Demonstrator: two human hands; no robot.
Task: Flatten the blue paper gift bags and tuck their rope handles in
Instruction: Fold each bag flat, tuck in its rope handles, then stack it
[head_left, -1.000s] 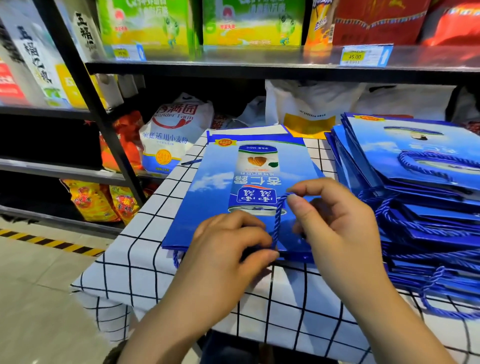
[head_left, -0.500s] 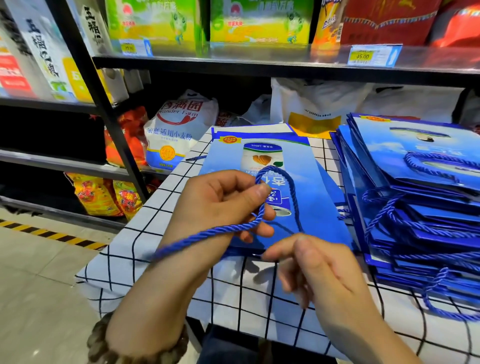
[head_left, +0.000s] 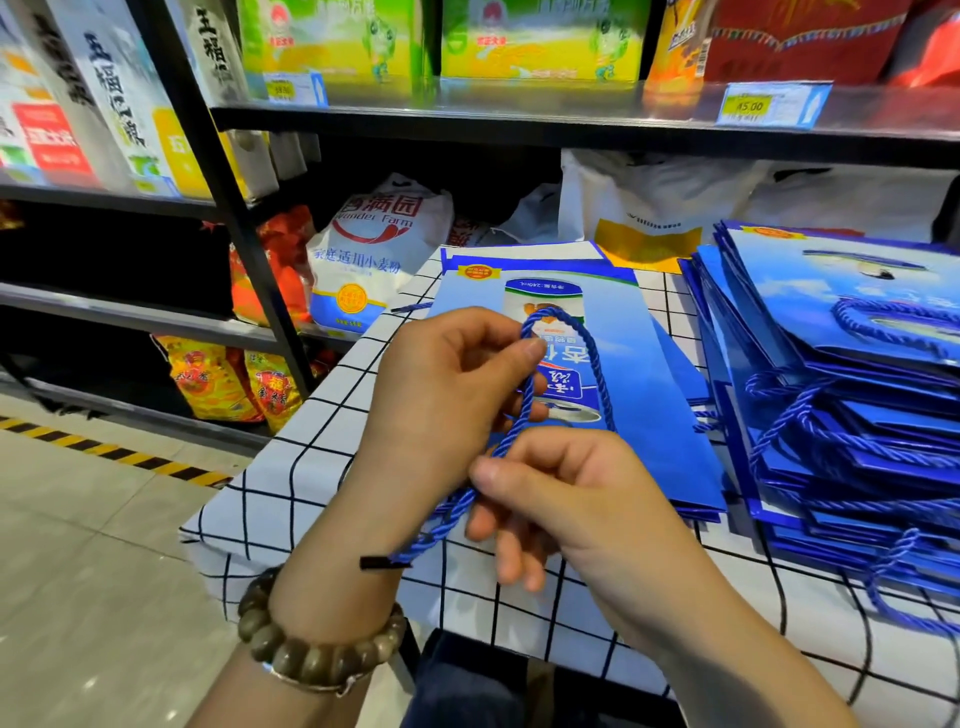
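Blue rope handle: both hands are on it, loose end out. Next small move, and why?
Probably lower the blue twisted rope handle toward the flat blue paper gift bag and tuck it in. The left hand pinches its loop, the right hand grips lower, and its black-tipped end hangs free over the left wrist.

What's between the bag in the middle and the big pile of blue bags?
In the head view, only a narrow strip of checked tablecloth shows between the flat bag and the pile.

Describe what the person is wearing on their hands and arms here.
Both forearms are bare, no sleeves in view. The left hand has a bracelet of rounded olive-brown beads on its wrist, with a thin silvery band alongside. The right hand wears nothing; no gloves or visible rings.
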